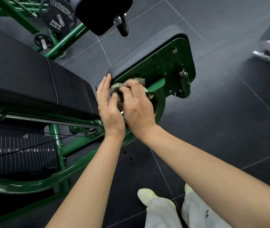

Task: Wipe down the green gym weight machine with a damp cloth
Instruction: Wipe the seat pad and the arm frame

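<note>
The cloth point(127, 87) is a coarse, nubbly grey-green terry, rough and matt, bunched under the right hand point(137, 106). The green back plate point(168, 63) it lies against is painted metal with a glossy finish that catches the light, as are the frame tubes point(61, 151). Its bolts point(182, 73) are bare, bright metal. The pad point(140, 53) edging that plate looks like smooth matt black vinyl, like the bench cushion point(23, 76), which shows a stitched seam. The weight plate point(60, 14) is matt black with printed white lettering. The guide rod point(48, 120) is polished steel. The floor point(221, 120) is dark matt tile, faintly textured. The trousers point(162, 214) are pale woven cloth.
</note>
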The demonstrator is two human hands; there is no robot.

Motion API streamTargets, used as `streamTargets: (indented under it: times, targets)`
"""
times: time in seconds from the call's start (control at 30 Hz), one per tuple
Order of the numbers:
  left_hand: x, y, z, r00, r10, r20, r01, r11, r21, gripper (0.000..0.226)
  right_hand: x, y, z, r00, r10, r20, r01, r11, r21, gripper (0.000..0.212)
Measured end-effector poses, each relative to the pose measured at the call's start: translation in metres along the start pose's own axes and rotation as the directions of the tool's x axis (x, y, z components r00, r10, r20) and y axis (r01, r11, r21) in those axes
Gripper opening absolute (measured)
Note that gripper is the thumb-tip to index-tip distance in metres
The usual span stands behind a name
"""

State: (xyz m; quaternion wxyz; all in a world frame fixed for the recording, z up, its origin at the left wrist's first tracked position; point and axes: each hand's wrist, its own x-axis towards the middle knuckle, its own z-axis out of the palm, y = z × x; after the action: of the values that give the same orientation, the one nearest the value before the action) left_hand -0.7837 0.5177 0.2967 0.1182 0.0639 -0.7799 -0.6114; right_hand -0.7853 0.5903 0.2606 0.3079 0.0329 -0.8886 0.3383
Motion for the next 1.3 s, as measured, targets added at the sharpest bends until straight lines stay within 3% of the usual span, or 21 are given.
streamTargets:
  times: [0.07, 0.17, 0.23, 0.3, 0.43, 0.5, 0.57, 0.7, 0.87, 0.93, 1.0, 1.13, 1.23, 1.3]
  targets:
    - [-0.005, -0.004, 0.000, 1.000, -0.023, 0.006, 0.023, 0.999, -0.021, 0.055, -0.010, 0.005, 0.000, 0.999, 0.004, 0.050, 0.001, 0.995, -0.096, 0.021]
    - [-0.015, -0.010, 0.001, 0.995, -0.098, 0.008, 0.098, 0.991, -0.086, 0.059, -0.039, 0.015, 0.003, 0.968, 0.053, 0.245, 0.008, 0.970, -0.245, 0.019]
    - [-0.022, -0.010, 0.002, 0.991, -0.136, 0.006, 0.136, 0.988, -0.079, 0.059, -0.045, 0.012, 0.002, 0.929, 0.112, 0.352, -0.042, 0.979, -0.202, 0.025]
    - [-0.031, -0.013, 0.000, 0.983, -0.183, 0.028, 0.184, 0.980, -0.069, 0.054, -0.041, 0.009, -0.003, 0.918, 0.154, 0.366, -0.111, 0.985, -0.135, 0.020]
    - [-0.048, -0.016, -0.001, 0.971, -0.240, 0.027, 0.240, 0.971, 0.002, 0.047, -0.032, 0.009, -0.053, 0.984, 0.122, 0.131, -0.127, 0.991, 0.029, 0.021]
    - [-0.054, -0.016, 0.005, 0.976, -0.219, -0.014, 0.219, 0.974, 0.060, 0.042, -0.021, 0.007, -0.085, 0.986, 0.154, -0.065, -0.148, 0.985, 0.091, 0.024]
    - [-0.059, -0.014, 0.014, 0.985, -0.170, -0.028, 0.172, 0.977, 0.125, 0.042, -0.004, 0.011, -0.100, 0.972, 0.171, -0.159, -0.159, 0.984, 0.084, 0.028]
    - [-0.060, -0.004, 0.036, 0.996, -0.068, 0.057, 0.058, 0.983, 0.173, 0.040, 0.019, 0.031, -0.084, 0.990, 0.130, 0.049, -0.126, 0.989, -0.075, 0.027]
    - [-0.051, -0.002, 0.051, 0.992, -0.118, 0.049, 0.107, 0.976, 0.191, 0.015, 0.020, 0.036, -0.090, 0.977, 0.010, 0.215, 0.057, 0.952, -0.301, 0.031]
    - [-0.050, -0.003, 0.050, 0.992, -0.113, 0.058, 0.097, 0.970, 0.221, 0.021, 0.025, 0.041, -0.100, 0.951, -0.031, 0.307, 0.155, 0.908, -0.388, 0.033]
    - [-0.050, -0.001, 0.049, 0.990, -0.107, 0.095, 0.081, 0.967, 0.243, 0.029, 0.031, 0.043, -0.101, 0.943, -0.007, 0.334, 0.157, 0.892, -0.424, 0.033]
    - [-0.052, -0.004, 0.044, 0.981, -0.132, 0.140, 0.099, 0.970, 0.223, 0.034, 0.045, 0.033, -0.082, 0.968, 0.221, 0.120, -0.165, 0.919, -0.359, 0.021]
    - [-0.056, -0.009, 0.038, 0.968, -0.199, 0.156, 0.175, 0.972, 0.155, 0.031, 0.039, 0.021, -0.065, 0.900, 0.433, -0.050, -0.436, 0.885, -0.165, 0.013]
    - [-0.059, -0.011, 0.033, 0.957, -0.235, 0.167, 0.213, 0.967, 0.137, 0.028, 0.031, 0.016, -0.056, 0.833, 0.538, -0.129, -0.536, 0.843, 0.052, 0.011]
